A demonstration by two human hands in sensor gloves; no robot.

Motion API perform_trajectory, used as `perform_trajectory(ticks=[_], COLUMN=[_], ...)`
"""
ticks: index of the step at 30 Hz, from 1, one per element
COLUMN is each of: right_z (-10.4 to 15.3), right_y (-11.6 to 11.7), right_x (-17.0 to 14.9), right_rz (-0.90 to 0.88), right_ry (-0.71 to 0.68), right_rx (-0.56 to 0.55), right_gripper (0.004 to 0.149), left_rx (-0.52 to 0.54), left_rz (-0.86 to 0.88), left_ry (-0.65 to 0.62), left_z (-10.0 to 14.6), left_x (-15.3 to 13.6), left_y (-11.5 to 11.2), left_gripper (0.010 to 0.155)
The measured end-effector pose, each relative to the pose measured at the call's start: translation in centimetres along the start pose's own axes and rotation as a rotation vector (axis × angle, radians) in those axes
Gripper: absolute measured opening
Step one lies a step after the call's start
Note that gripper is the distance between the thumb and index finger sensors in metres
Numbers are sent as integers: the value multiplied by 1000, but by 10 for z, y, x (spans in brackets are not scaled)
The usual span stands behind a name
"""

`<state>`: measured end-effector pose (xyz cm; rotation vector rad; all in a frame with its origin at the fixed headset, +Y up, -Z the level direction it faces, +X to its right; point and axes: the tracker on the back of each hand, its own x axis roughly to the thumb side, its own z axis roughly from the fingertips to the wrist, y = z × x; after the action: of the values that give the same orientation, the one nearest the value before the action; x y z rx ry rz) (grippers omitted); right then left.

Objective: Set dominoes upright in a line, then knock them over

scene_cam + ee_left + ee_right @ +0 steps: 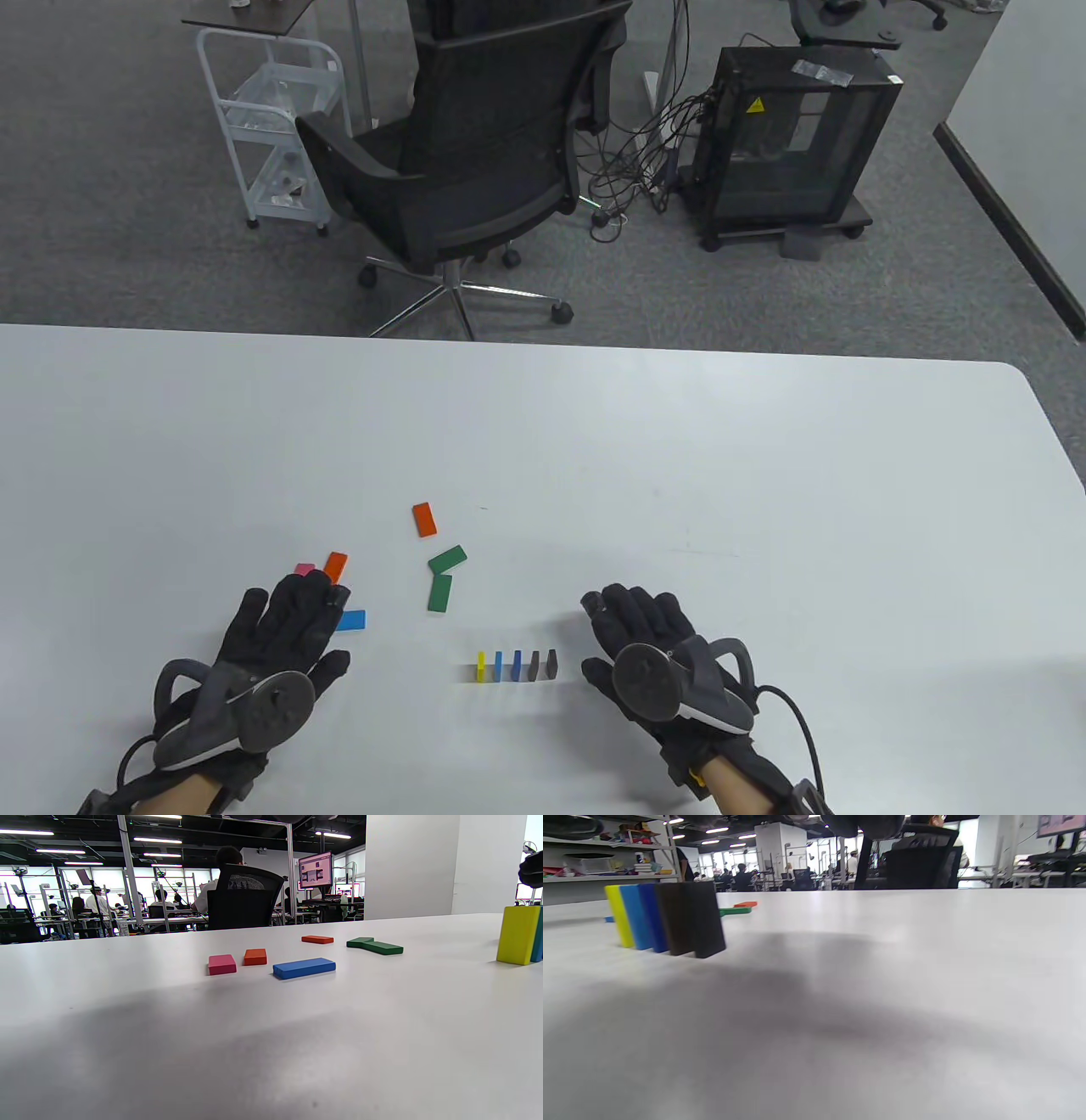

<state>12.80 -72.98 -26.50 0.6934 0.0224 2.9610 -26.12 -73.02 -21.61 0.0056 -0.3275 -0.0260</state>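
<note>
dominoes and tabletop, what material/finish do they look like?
Small rectangular coloured dominoes, e.g. the flat blue one and the standing yellow one: probably painted wood or solid plastic, matte; opaque even colour, crisp edges, no glare, no grain visible.
White tabletop: likely laminate, smooth satin; uniform surface with soft diffuse shadows and only faint sheen.

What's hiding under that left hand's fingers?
The left hand partly covers a pink domino, an orange domino and a blue domino, all lying flat. Anything else beneath is hidden.
</note>
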Motion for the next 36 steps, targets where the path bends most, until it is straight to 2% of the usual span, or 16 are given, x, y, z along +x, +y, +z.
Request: perform_trajectory(ticks=[4,17,24,30,36], right_z=[8,19,25,27,28], right_y=[-1,0,-7,-10,-10], right_x=[-6,-23,-22,-18,-17], right_rz=[31,-28,-52,-65,-60], right_ry=[43,130,127,112,106], right_rx=[-43,-124,-149,-151,-142], right_gripper=[68,65,65,65,66], left_rx=[6,12,-2,-114,-293], left_rz=[6,32,149,163,141], left_ry=[22,177,309,367,346], left_z=[-1,1,0,-25,-71], left_x=[-5,-35,-62,-79,-73], left_y=[0,1,4,-5,-23], left_gripper=[68,66,63,60,62])
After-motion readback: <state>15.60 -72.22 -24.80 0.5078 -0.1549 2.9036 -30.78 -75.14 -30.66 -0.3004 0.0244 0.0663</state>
